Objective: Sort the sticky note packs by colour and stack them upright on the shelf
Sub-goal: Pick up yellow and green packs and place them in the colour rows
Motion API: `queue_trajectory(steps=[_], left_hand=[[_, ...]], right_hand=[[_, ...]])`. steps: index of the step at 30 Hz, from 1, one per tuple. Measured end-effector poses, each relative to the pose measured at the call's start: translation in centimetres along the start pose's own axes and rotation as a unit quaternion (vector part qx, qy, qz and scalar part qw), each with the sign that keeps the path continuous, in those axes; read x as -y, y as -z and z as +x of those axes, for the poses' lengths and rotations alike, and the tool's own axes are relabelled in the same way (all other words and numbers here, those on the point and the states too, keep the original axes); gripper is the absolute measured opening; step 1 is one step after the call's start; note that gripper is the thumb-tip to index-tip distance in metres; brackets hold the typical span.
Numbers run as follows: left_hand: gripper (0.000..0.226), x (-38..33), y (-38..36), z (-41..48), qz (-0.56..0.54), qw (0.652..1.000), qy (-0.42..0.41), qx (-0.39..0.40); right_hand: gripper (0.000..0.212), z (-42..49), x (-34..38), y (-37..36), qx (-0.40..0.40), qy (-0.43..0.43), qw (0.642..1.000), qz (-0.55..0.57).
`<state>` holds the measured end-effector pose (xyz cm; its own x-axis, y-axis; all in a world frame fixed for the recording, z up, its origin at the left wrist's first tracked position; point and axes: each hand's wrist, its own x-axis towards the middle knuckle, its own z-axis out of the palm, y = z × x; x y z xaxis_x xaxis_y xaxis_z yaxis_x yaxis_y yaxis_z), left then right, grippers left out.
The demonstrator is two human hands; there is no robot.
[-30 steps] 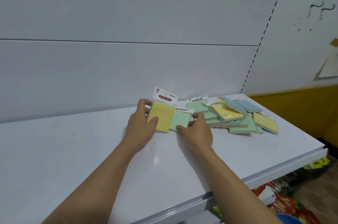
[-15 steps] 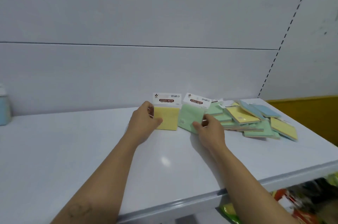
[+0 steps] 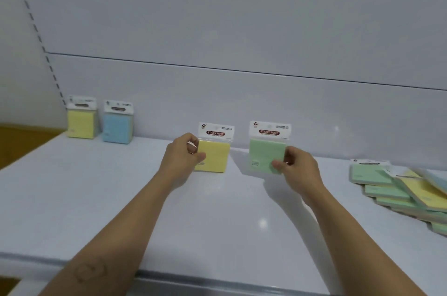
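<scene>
**Left hand** (image 3: 183,159): the thumb and curled fingers pinch the left edge of the yellow pack (image 3: 215,156). The pack is held upright with its white header card on top, facing the camera. Its lower edge is down at the shelf (image 3: 217,228), but contact cannot be told.

**Right hand** (image 3: 300,170): the thumb and fingers pinch the lower right corner of the green pack (image 3: 264,153). This pack is also upright with its header on top. It sits near the yellow pack, to that grip's right, with a clear gap between them.

**Standing yellow stack** (image 3: 81,122): well to the left of the left grip, upright against the back panel (image 3: 217,29).

**Standing blue stack** (image 3: 118,125): just beside the standing yellow stack, on the side nearer the grip.

**Loose pile** (image 3: 406,190): well to the right of the right grip. Green, yellow and blue packs lie flat and overlapping, running past the frame edge.
</scene>
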<state>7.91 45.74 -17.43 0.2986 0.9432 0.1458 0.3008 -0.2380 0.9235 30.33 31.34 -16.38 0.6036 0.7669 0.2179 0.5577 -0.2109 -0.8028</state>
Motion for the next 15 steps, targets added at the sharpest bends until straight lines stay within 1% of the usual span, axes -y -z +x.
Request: queue_trajectory(steps=[5,8,15], left_hand=[[0.023,2.1,5.5,1.7,0.039,0.999,-0.009,-0.032],[0.028,3.3,8.0,2.9,0.047,0.998,-0.008,-0.049],[0.029,5.8,14.0,5.3,0.071,0.994,-0.020,-0.081]], right_hand=[[0.012,0.8,4.2,-5.8,0.039,0.019,0.999,0.020],[0.013,1.3,6.3,-8.6,0.059,0.028,0.998,0.009],[0.013,2.3,10.4,-14.2,0.078,0.034,0.996,0.017]])
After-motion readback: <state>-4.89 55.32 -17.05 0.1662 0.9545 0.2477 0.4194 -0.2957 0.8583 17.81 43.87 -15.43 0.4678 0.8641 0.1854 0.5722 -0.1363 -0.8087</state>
